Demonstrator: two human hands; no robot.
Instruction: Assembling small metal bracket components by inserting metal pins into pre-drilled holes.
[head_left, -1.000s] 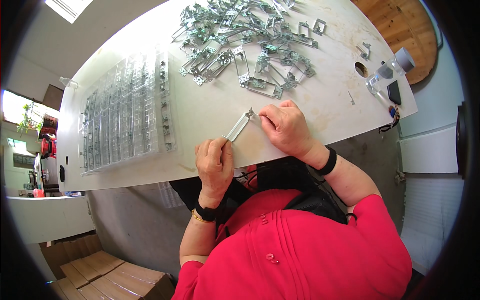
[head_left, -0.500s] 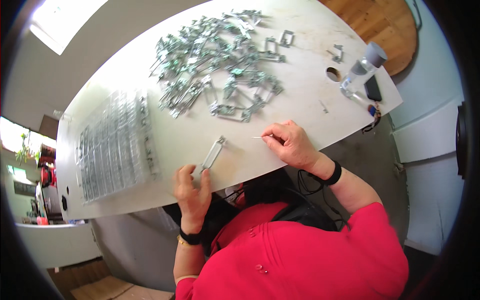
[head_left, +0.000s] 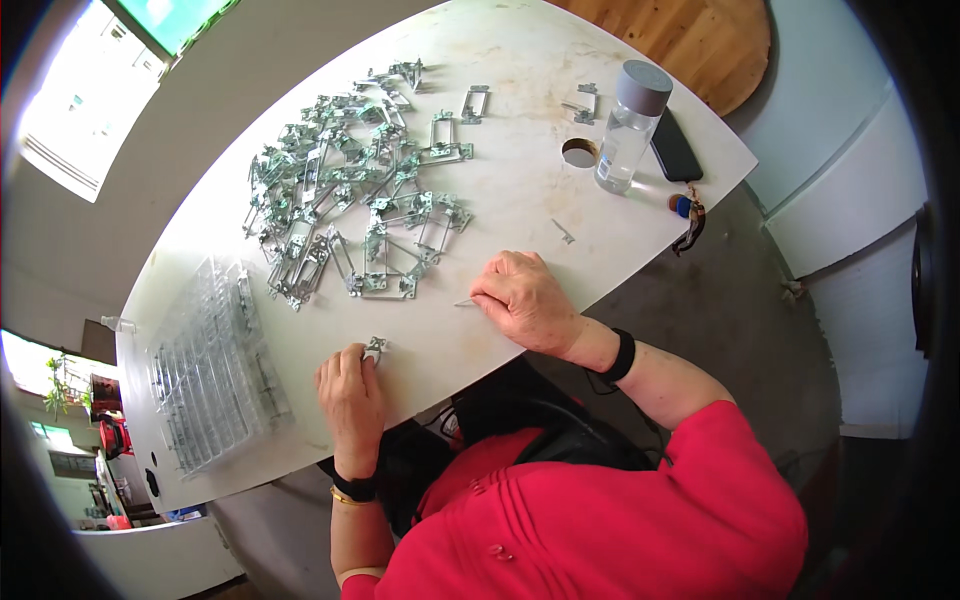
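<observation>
Brackets [head_left: 340,172] of grey metal lie heaped on the white desk [head_left: 510,190]. From far off, I see the left hand [head_left: 350,405] at a single bracket [head_left: 376,345] by the near edge; it hides most of that part, so I cannot tell if it squeezes. The right hand [head_left: 523,303] pinches a thin metal pin [head_left: 463,302] that pokes out to the left. The hands are well apart. Clear plastic trays [head_left: 208,375] sit left of both.

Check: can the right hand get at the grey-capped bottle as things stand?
Likely yes: the small metal piece roughly between the right hand and the grey-capped bottle looks low enough to pass over. That hand pinches a thin strip, though, probably needing release first.
</observation>
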